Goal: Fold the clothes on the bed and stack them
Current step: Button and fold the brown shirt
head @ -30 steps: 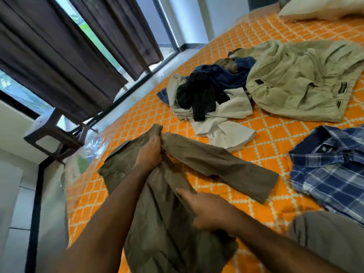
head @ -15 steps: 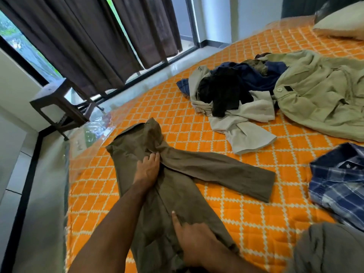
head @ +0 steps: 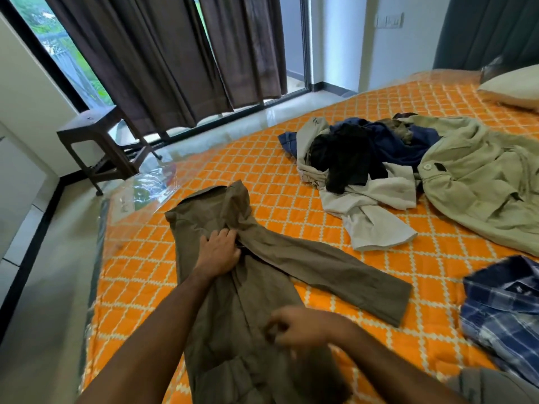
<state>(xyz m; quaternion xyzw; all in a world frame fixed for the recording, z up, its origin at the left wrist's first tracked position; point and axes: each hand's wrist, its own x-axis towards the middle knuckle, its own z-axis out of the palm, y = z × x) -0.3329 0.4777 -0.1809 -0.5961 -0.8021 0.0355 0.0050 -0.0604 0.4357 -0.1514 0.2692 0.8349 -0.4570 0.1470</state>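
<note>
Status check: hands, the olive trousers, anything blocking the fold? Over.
Left hand flat on olive trousers at crotch. Right hand curled over near leg, blurred, grip unclear. Far leg splayed right, unfolded. Nothing on it; plaid shirt lies apart.

Matt olive cloth trousers (head: 233,301), quilted orange cloth bed cover (head: 277,182), soft plaid cotton shirt (head: 501,310) at its right edge, glossy clear plastic sheet (head: 145,185) — left corner, dark matt stool (head: 96,147), polished floor (head: 43,287).
</note>
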